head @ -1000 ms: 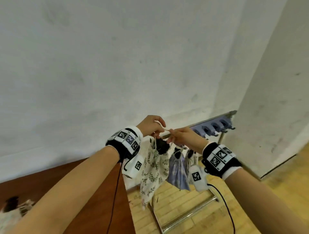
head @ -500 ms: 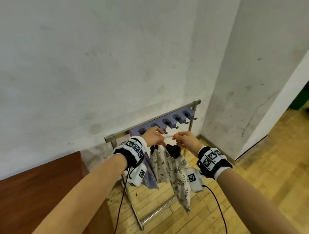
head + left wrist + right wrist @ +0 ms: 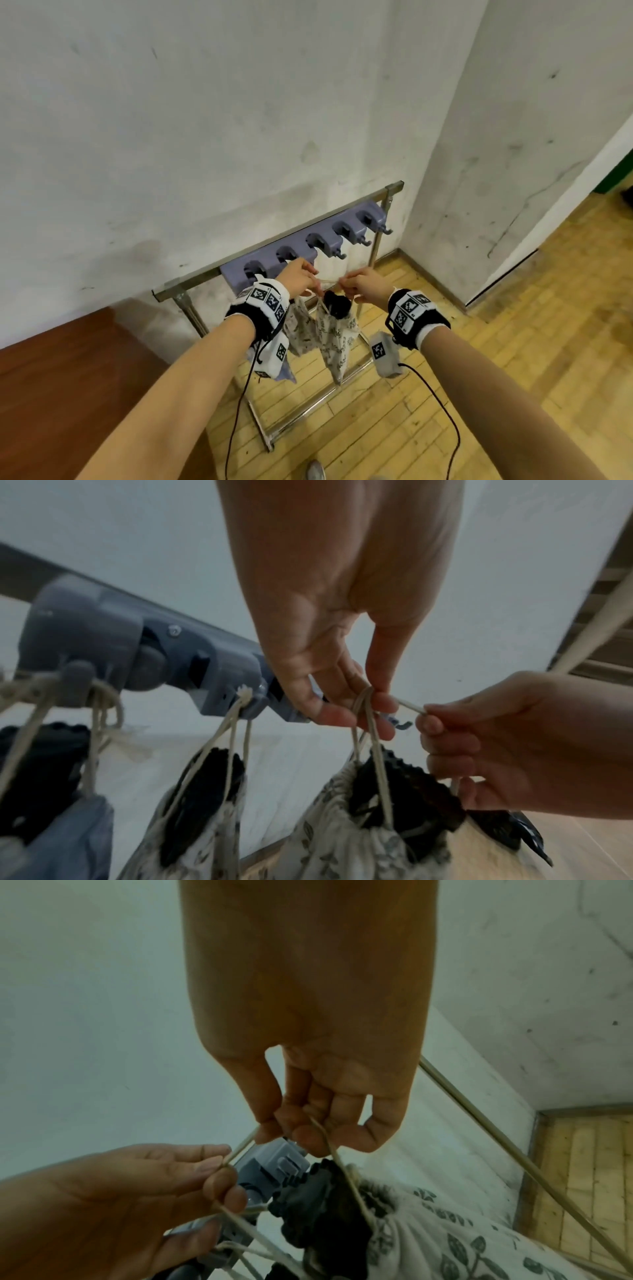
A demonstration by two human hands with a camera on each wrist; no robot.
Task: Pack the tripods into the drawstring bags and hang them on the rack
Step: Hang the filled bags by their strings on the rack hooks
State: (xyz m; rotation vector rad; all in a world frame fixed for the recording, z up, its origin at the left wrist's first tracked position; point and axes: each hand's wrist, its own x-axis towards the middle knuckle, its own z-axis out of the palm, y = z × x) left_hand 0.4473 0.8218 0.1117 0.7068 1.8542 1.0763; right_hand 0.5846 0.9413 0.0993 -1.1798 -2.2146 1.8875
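A steel rack [image 3: 342, 210] against the wall carries a purple hook strip [image 3: 310, 245]. A blue bag [image 3: 68, 831] and a leaf-print bag [image 3: 192, 818] hang from its left hooks, each with a black tripod top showing. A second leaf-print bag [image 3: 337, 334] with a black tripod [image 3: 337, 303] poking out hangs from its cord [image 3: 407, 704]. My left hand [image 3: 313, 279] and right hand [image 3: 342, 286] each pinch that cord and stretch it just in front of a free hook [image 3: 402, 725]. In the right wrist view the same cord [image 3: 240, 1148] runs between both hands above the bag [image 3: 428, 1231].
Three hooks [image 3: 364, 242] further right on the strip are free. A brown wooden tabletop [image 3: 68, 394] lies at the lower left. The wall corner [image 3: 421, 205] stands right of the rack, above the wood floor [image 3: 513, 359]. Wrist cables [image 3: 442, 404] dangle below my arms.
The view has swung so the rack now sits centred. Both hands have carried the leaf-print bag past the two hung bags and closer to the hook strip. Both still pinch the cord.
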